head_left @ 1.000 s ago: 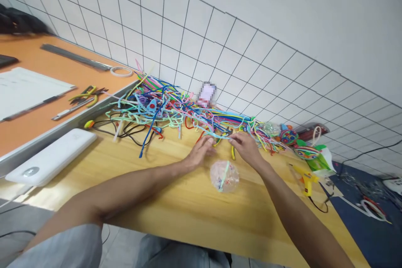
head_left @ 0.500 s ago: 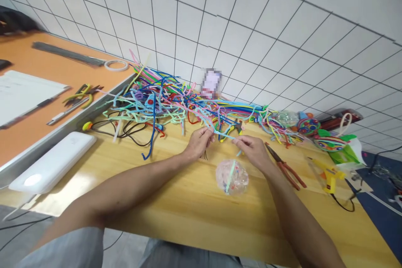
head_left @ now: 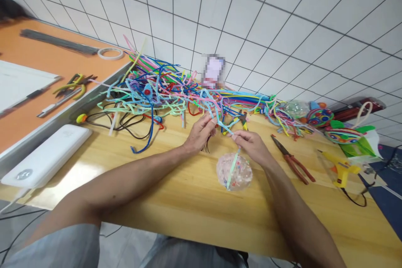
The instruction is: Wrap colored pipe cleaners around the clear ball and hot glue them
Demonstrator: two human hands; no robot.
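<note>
Overall, wooden tabletop [head_left: 176,188] beneath light-blue strand [head_left: 225,127]; tiled wall [head_left: 185,29] behind.

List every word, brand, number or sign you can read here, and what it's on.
No text is legible.
White sheet: too washed out to read.
Phone-like panel by the wall: pixelated, unreadable.
White box-shaped device: faint mark on top, too faint to read.
Light blue pipe cleaner: no visible lettering.
</note>
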